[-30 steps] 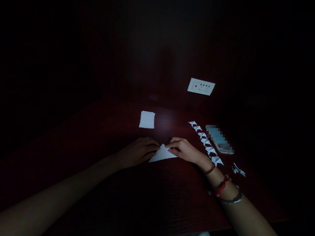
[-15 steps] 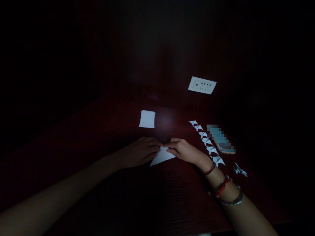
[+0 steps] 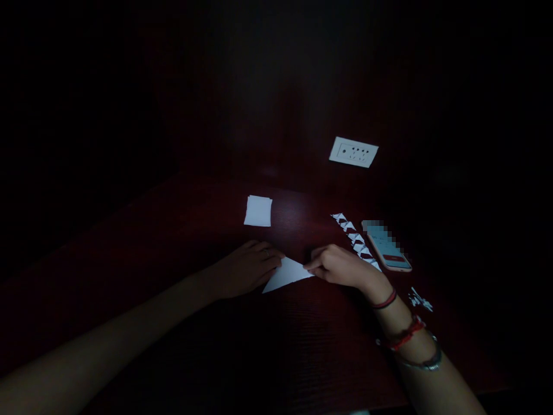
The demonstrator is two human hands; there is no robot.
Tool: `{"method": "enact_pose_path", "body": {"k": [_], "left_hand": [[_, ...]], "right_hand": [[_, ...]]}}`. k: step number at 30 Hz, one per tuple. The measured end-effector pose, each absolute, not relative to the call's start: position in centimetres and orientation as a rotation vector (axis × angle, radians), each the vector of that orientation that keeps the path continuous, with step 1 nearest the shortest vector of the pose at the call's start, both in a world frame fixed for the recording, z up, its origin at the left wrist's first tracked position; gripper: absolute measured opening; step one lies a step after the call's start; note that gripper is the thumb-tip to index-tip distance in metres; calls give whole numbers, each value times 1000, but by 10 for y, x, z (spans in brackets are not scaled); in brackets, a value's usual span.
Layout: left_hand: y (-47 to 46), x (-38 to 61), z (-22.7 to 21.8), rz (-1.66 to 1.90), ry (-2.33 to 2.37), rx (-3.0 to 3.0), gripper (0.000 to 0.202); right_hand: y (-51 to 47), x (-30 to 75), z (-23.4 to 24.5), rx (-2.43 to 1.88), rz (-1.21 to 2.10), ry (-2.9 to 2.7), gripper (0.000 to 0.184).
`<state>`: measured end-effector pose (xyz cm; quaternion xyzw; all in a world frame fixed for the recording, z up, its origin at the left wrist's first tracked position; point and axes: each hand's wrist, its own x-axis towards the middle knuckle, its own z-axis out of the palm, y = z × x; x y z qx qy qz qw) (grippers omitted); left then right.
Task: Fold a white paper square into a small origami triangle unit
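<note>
Paper triangle (image 3: 286,274), white and folded, flat on dark red table (image 3: 302,346) at frame centre. Pinned at left edge by left hand (image 3: 246,268), fingers loose, not gripping. Pinched at right tip by right hand (image 3: 341,266). Stack of paper squares (image 3: 258,210) just above.

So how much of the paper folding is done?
Done: a row of folded pieces lies beside the phone. In hand: the left hand steadies a paper triangle, the right hand pinches its tip. Left: a stack of white squares waits unfolded.
</note>
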<state>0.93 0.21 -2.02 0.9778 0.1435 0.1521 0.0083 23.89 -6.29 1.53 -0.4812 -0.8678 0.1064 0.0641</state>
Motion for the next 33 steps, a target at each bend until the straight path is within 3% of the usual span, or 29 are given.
{"method": "enact_pose_path", "body": {"k": [13, 18, 33], "left_hand": [[5, 5, -24, 384, 456, 3091, 25], [1, 5, -29, 418, 502, 3100, 23], [7, 4, -31, 460, 521, 2973, 29]], "right_hand": [[-74, 254, 30, -1726, 357, -2689, 28], [-66, 251, 25, -1641, 133, -2524, 25], [-54, 232, -2, -1330, 407, -2445, 29]]}}
